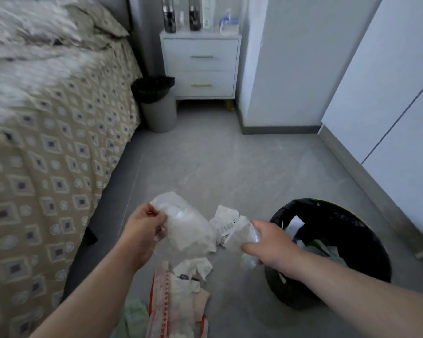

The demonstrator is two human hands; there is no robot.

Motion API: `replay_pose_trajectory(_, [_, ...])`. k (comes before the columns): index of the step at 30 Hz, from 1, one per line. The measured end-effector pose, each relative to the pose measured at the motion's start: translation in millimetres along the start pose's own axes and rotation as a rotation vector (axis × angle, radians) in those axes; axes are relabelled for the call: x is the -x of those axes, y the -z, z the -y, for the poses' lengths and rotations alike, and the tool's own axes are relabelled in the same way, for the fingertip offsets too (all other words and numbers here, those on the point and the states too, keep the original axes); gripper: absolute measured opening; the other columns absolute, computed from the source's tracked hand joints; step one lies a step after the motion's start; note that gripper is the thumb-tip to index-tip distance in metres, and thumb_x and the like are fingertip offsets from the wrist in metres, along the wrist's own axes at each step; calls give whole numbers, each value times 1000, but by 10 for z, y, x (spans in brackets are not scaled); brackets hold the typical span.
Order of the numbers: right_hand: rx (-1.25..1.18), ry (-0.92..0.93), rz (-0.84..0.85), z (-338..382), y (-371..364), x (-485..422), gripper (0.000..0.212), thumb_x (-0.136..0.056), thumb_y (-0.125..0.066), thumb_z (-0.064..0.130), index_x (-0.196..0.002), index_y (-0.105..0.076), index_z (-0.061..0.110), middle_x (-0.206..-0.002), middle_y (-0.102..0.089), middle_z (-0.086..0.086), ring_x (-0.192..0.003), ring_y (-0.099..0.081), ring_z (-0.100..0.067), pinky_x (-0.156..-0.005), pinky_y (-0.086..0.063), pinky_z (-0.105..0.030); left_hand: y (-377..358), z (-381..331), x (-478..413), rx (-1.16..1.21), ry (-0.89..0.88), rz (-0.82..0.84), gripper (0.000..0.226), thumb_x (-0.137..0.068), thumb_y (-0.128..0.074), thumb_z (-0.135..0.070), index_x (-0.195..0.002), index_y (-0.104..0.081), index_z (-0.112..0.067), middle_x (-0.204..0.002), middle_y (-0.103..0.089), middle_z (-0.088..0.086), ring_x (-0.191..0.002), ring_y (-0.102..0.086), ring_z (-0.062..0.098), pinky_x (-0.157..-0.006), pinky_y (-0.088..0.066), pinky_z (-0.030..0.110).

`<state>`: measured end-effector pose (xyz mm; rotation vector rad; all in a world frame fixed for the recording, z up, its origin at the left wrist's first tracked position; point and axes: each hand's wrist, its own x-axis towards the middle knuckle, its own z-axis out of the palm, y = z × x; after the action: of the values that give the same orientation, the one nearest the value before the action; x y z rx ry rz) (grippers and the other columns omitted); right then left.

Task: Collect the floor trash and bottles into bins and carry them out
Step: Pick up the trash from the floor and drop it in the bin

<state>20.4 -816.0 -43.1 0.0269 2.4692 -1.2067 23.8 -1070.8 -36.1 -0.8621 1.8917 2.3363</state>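
Note:
My left hand (142,230) pinches the edge of a clear plastic bag (186,223) lifted above the grey floor. My right hand (266,245) grips a second crumpled clear plastic wrapper (239,232), just left of a bin lined with a black bag (347,230) that holds some white and green trash. A crumpled white paper with print (224,219) lies between the hands. More trash lies below them: torn white paper (193,267), a red-and-white plastic bag (161,303) and a pale green piece (132,318). Two dark bottles (169,14) stand on the nightstand.
A bed with a patterned cover (47,154) fills the left side. A second grey bin with a black liner (156,103) stands by the white nightstand (200,67). White wardrobe doors (388,118) line the right. Grey floor (230,162) stretches between.

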Motion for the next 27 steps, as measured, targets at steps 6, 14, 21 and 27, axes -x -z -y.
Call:
replay_pose_trajectory(6, [-119, 40, -229, 83, 972, 411, 15, -73, -70, 16, -84, -63, 9, -76, -69, -6, -64, -64, -14, -57, -48, -26, -749, -416, 480, -74, -90, 109, 13, -92, -48, 5, -89, -55, -5, -72, -51, 9, -58, -46, 18, -56, -44, 30])
replay_pose_trajectory(14, [-372, -37, -463, -612, 1898, 621, 14, -80, -70, 16, -91, -63, 20, -88, -71, -9, -73, -68, -25, -56, -52, -26, -2203, 245, 576, -282, -93, 378, 27, -89, -52, 4, -69, -46, -12, -59, -43, 4, -51, -38, 16, -49, -35, 28])
replay_pose_trajectory(21, [-514, -150, -463, -1128, 2037, 571, 16, -79, -68, 15, -92, -62, 11, -74, -63, -7, -51, -51, -16, -45, -45, -24, -2831, 1017, 540, -605, 33, 375, 22, -79, -41, 9, -69, -36, -10, -60, -35, 9, -52, -36, 20, -48, -29, 31])
replay_pose_trajectory(27, [-529, -174, -409, -1324, 1929, 523, 16, -76, -69, 15, -90, -62, 10, -72, -60, -6, -53, -50, -17, -53, -45, -30, -2778, 1118, 641, -629, 69, 446, 26, -73, -58, 0, -58, -41, -13, -63, -40, 11, -53, -41, 20, -54, -33, 37])
